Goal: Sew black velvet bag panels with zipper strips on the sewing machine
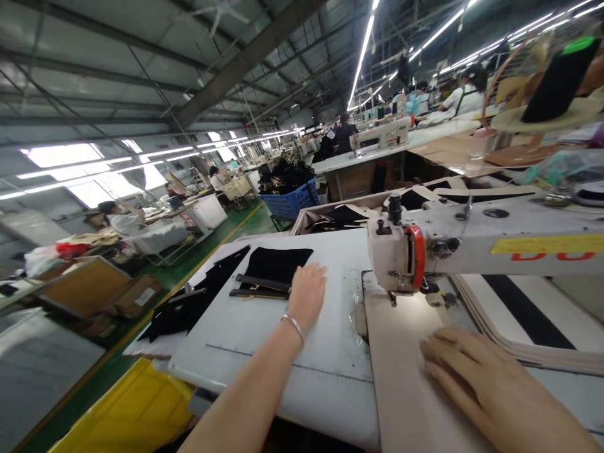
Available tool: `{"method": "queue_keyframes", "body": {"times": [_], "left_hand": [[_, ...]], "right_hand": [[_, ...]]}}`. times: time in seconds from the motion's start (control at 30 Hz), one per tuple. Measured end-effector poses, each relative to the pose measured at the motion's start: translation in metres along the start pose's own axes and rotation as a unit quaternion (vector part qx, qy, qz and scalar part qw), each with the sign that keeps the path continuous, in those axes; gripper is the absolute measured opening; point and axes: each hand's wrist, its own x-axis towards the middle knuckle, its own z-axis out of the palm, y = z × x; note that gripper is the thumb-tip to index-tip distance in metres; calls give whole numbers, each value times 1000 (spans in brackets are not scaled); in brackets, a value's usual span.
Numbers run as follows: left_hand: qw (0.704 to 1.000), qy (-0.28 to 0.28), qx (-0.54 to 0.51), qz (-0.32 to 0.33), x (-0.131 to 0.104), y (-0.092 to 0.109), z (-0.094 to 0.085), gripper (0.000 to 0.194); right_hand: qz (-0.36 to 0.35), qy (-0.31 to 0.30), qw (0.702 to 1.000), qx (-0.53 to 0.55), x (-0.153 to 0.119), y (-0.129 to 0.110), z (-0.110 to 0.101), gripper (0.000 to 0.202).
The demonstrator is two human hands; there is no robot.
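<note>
My left hand (308, 290) reaches to the right edge of a black fabric piece (279, 263) on the pale machine table. Its fingers are partly hidden and smeared, so I cannot tell whether they grip it. Dark zipper strips (262, 286) with brass-coloured pulls lie along the piece's near edge. My right hand (465, 371) rests with fingers stretched over a beige panel (394, 365). That panel passes beneath the presser foot (393, 298) of a white sewing machine (472, 236), whose lamp lights the needle area.
Stacked beige panels with a black stripe (528, 311) lie right of the machine. More black pieces (195, 302) spread along the table's left side, above a yellow bin (127, 409). Behind stand a box of cut pieces (302, 220) and a blue crate (290, 202). People work farther off.
</note>
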Motion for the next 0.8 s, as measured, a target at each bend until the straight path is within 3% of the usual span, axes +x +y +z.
{"method": "queue_keyframes", "body": {"times": [0.07, 0.17, 0.27, 0.33, 0.4, 0.47, 0.57, 0.63, 0.7, 0.77, 0.8], "left_hand": [[994, 5, 45, -95, 11, -39, -5, 39], [988, -38, 63, -133, 19, -81, -5, 31], [987, -69, 72, -129, 26, -97, -6, 26], [987, -64, 77, -123, 30, -98, -17, 21], [990, -35, 77, -116, 31, -97, -37, 17], [992, 11, 75, -105, 21, -92, -63, 28], [997, 51, 42, -27, -20, -72, -93, 39], [992, 4, -33, 122, -55, -50, -100, 36], [959, -118, -111, 231, -84, -26, -94, 31], [934, -181, -172, 257, -93, -5, -80, 26], [933, -178, -191, 246, -89, 3, -71, 25]], "right_hand": [[-5, -14, 999, -36, 16, -1, 10, 41], [-19, -26, 997, -74, 22, 2, 24, 49], [-28, -23, 996, -84, 16, 8, 29, 50], [-29, -29, 996, -84, 13, 9, 27, 51], [-24, -41, 996, -81, 14, 8, 24, 51], [-18, -53, 995, -79, 18, 5, 19, 50], [-20, -72, 994, -80, 31, 1, 13, 47], [-25, -83, 993, -86, 39, -1, 11, 43], [-29, -81, 992, -91, 45, -3, 11, 40], [-35, -68, 993, -92, 46, -4, 12, 39], [-39, -62, 993, -90, 45, -5, 13, 39]]}}
